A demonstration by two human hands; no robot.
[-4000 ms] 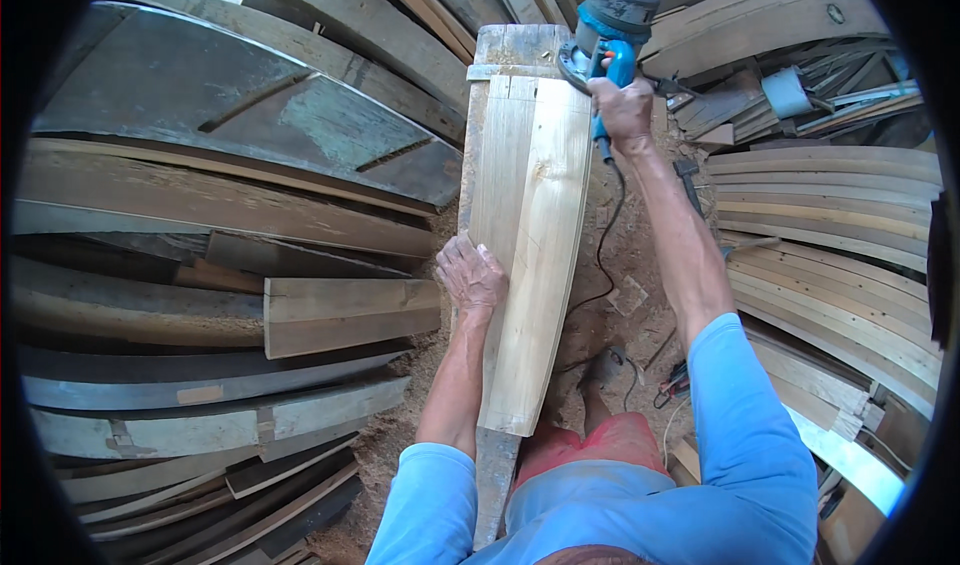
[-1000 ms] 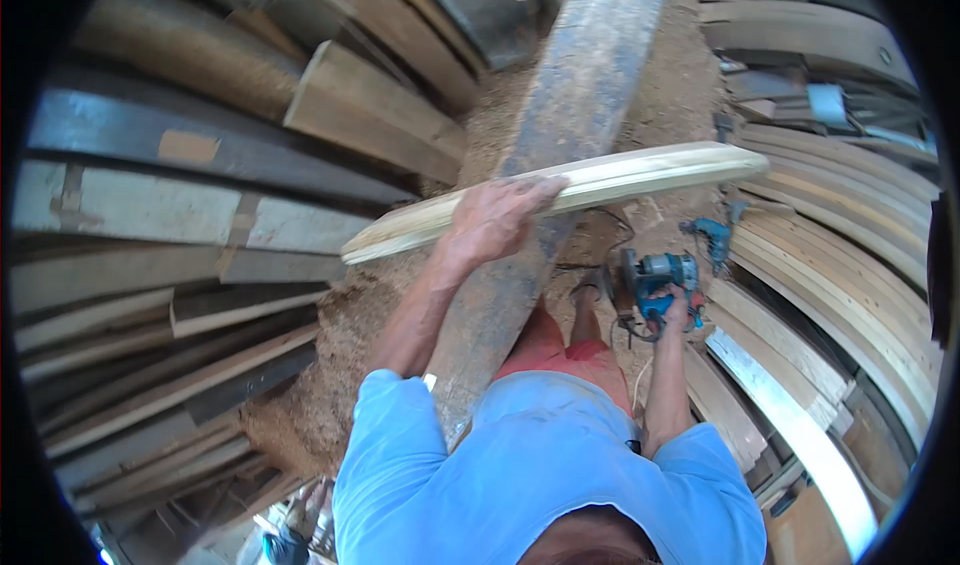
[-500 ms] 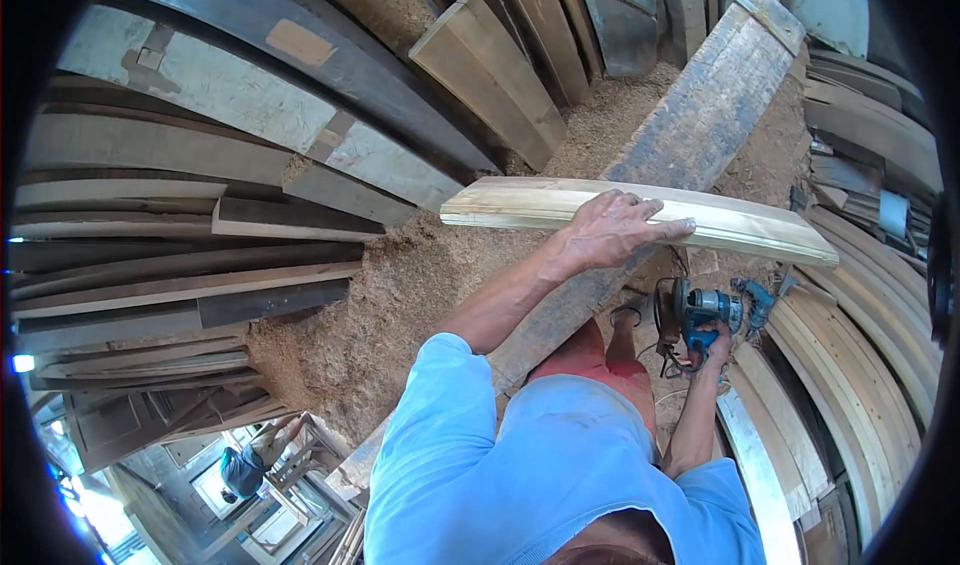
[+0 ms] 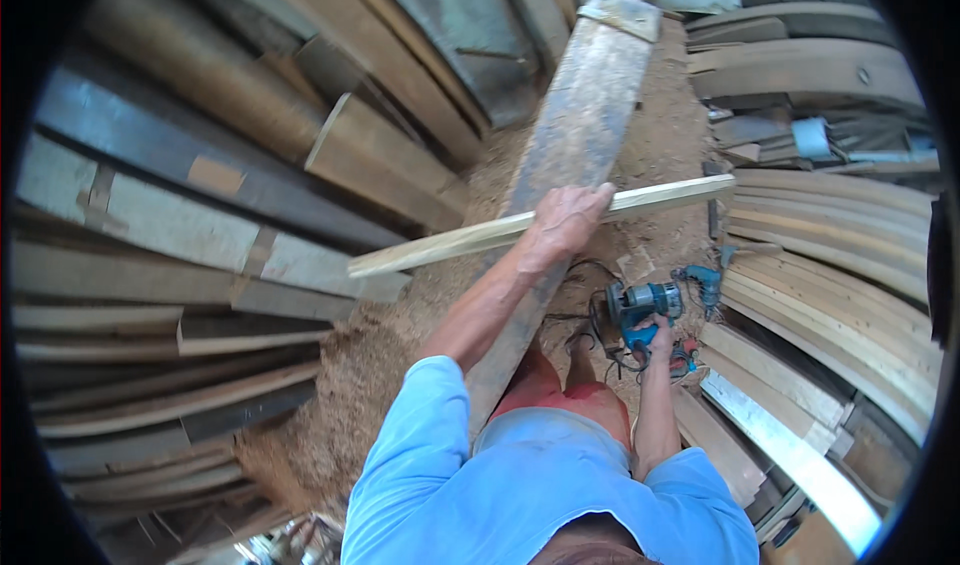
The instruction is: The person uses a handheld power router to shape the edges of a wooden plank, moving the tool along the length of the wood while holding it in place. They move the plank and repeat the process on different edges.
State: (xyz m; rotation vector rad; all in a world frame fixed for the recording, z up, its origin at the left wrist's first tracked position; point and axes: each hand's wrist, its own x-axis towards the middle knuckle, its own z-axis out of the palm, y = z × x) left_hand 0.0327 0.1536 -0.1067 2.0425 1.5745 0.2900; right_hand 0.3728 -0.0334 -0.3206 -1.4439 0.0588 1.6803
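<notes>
My left hand (image 4: 570, 220) is closed around the middle of a long pale wooden board (image 4: 450, 242). The board is turned so a narrow side shows, and it slants across a worn plank bench (image 4: 575, 115), its right end farther from me. Whether it touches the bench I cannot tell. Low on the right, my right hand (image 4: 656, 337) grips the handle of a blue corded power tool (image 4: 640, 303) that looks like a router, with a round dark base facing left. My fingers hide part of its handle.
A second blue power tool (image 4: 703, 283) lies right of the router, and a red and blue tool (image 4: 684, 357) is below it. Stacked boards (image 4: 830, 305) line the right side. Planks (image 4: 385, 160) lean at the left. Sawdust (image 4: 375, 350) covers the floor.
My left hand has rolled the board from its broad face onto a narrow side and swung its right end away from me. The router stays in my right hand. The whole view has shifted.
</notes>
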